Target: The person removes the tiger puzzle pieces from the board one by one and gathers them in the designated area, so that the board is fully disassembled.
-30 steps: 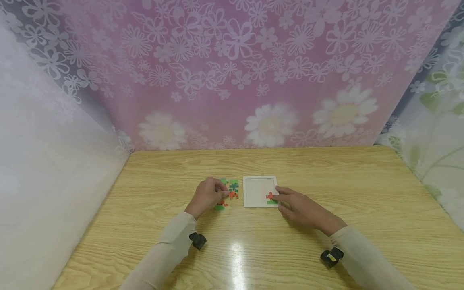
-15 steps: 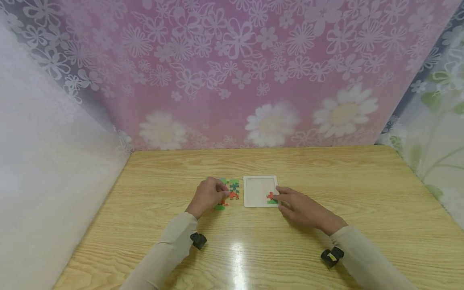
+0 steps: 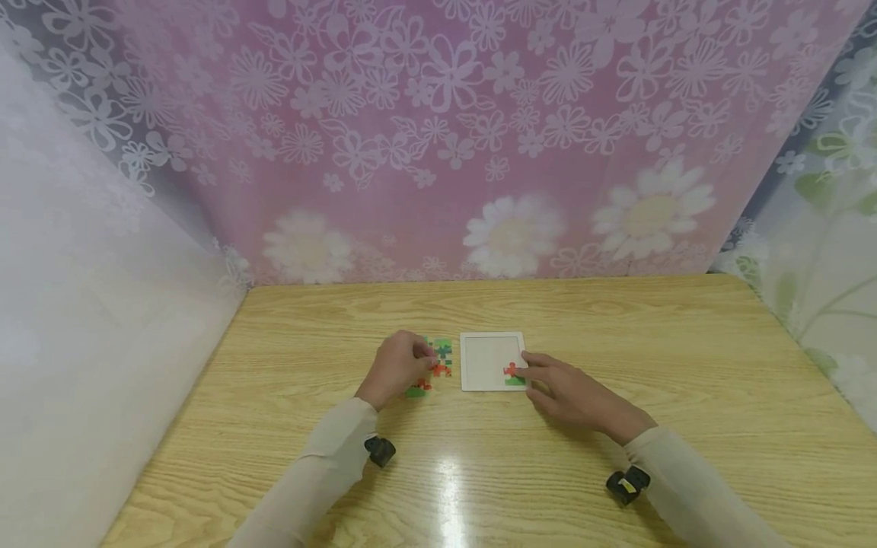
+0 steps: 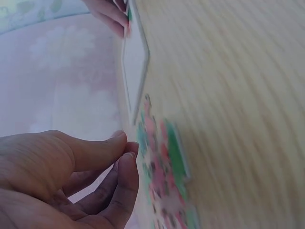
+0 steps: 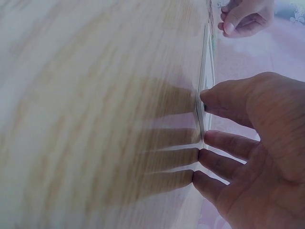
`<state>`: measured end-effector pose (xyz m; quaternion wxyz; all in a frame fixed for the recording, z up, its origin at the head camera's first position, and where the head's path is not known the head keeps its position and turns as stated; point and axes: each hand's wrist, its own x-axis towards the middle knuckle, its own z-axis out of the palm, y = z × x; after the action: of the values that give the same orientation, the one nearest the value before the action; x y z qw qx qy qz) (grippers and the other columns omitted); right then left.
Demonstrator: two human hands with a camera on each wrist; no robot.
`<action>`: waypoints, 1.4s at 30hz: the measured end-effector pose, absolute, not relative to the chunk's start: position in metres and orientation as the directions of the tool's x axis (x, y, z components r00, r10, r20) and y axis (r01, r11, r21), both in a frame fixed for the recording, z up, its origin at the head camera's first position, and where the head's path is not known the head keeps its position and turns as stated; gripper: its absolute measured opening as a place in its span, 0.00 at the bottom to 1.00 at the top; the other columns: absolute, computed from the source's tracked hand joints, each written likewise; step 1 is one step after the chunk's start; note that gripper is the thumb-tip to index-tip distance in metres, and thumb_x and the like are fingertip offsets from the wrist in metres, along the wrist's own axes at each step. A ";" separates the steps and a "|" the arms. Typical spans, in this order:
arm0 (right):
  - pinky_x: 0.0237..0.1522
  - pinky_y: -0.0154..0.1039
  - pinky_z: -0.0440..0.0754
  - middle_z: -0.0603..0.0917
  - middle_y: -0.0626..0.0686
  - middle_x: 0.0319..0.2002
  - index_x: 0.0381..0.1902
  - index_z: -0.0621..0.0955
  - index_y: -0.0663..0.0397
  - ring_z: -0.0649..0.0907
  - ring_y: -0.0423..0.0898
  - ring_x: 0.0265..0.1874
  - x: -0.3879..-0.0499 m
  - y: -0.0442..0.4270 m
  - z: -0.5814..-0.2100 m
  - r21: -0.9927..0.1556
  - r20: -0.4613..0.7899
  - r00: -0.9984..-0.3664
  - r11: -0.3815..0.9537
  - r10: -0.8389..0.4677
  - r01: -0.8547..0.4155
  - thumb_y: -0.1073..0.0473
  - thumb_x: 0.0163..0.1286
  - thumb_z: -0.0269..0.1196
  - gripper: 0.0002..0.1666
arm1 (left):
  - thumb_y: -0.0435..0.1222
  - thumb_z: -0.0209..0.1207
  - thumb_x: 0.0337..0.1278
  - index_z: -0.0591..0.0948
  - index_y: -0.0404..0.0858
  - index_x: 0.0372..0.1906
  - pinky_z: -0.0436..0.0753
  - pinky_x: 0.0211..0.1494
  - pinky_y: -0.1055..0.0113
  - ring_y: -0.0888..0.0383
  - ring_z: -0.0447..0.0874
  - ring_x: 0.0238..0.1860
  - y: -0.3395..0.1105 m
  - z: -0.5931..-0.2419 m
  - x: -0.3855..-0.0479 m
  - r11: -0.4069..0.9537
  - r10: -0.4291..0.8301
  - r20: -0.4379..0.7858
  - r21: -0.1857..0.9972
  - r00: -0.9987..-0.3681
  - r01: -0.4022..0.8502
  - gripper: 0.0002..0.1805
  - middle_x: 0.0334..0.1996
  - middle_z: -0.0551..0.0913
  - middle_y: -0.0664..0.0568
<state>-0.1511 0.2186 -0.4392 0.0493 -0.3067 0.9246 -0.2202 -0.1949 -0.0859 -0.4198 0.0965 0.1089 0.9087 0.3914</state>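
Note:
My left hand [image 3: 397,367] hovers over a cluster of jigsaw pieces [image 3: 442,350] left of the frame. In the left wrist view, the thumb and fingers of my left hand [image 4: 90,176] are bent towards each other just above the pieces [image 4: 164,176], and I see nothing between them. The white square puzzle tray [image 3: 489,336] lies flat, with one red-and-green jigsaw piece [image 3: 512,375] in its lower right corner. My right hand [image 3: 572,392] rests at the tray's right edge, a finger on that piece. Seen from the right wrist, its extended fingers [image 5: 224,162] touch the tray's side and the table.
A wood-grain table [image 3: 548,472] carries everything. Behind it hangs a pink flowered curtain [image 3: 411,190], with pale curtains at both sides. A small black camera [image 3: 380,451] sits at the left wrist and another black camera [image 3: 626,485] at the right.
My left hand has lifted slightly and shifted a little to the right above the jigsaw pieces. My right hand and the tray stay in place.

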 end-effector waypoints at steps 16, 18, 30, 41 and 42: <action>0.61 0.63 0.74 0.67 0.71 0.71 0.66 0.77 0.64 0.71 0.68 0.67 -0.150 0.217 -0.438 -0.476 0.023 -0.819 0.714 -0.573 -0.513 0.63 0.77 0.59 0.23 | 0.33 0.71 0.59 0.89 0.37 0.35 0.82 0.38 0.66 0.61 0.83 0.32 -0.023 -0.421 -0.200 0.675 0.372 -0.071 0.705 -0.926 0.217 0.03 0.30 0.87 0.54; 0.61 0.63 0.74 0.67 0.71 0.71 0.66 0.77 0.64 0.70 0.68 0.68 -0.150 0.218 -0.437 -0.480 0.019 -0.821 0.715 -0.570 -0.508 0.62 0.77 0.59 0.22 | 0.33 0.72 0.58 0.89 0.37 0.35 0.81 0.38 0.67 0.62 0.82 0.31 -0.016 -0.423 -0.200 0.676 0.382 -0.083 0.704 -0.921 0.217 0.03 0.29 0.87 0.54; 0.59 0.62 0.76 0.68 0.72 0.69 0.66 0.78 0.63 0.72 0.69 0.66 -0.151 0.219 -0.437 -0.474 0.031 -0.817 0.711 -0.576 -0.519 0.64 0.76 0.59 0.23 | 0.37 0.76 0.53 0.89 0.37 0.38 0.81 0.37 0.71 0.65 0.81 0.32 0.006 -0.432 -0.200 0.666 0.417 -0.109 0.712 -0.902 0.222 0.10 0.30 0.85 0.57; 0.59 0.65 0.74 0.68 0.71 0.70 0.65 0.78 0.62 0.72 0.69 0.66 -0.150 0.219 -0.437 -0.500 0.027 -0.825 0.707 -0.564 -0.499 0.64 0.77 0.58 0.21 | 0.36 0.75 0.54 0.89 0.37 0.38 0.80 0.36 0.72 0.65 0.79 0.32 0.011 -0.437 -0.198 0.662 0.432 -0.116 0.715 -0.894 0.227 0.09 0.30 0.83 0.58; 0.59 0.65 0.74 0.68 0.71 0.70 0.65 0.78 0.62 0.72 0.69 0.66 -0.150 0.219 -0.438 -0.500 0.029 -0.825 0.707 -0.564 -0.501 0.63 0.77 0.58 0.21 | 0.36 0.75 0.54 0.88 0.37 0.38 0.80 0.36 0.72 0.65 0.79 0.32 0.011 -0.437 -0.198 0.662 0.433 -0.116 0.714 -0.894 0.228 0.09 0.30 0.83 0.58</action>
<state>-0.1498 0.2187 -0.4377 0.0632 -0.2888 0.9217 -0.2512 -0.1975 0.0112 -0.4369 0.1394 0.1835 0.9008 0.3680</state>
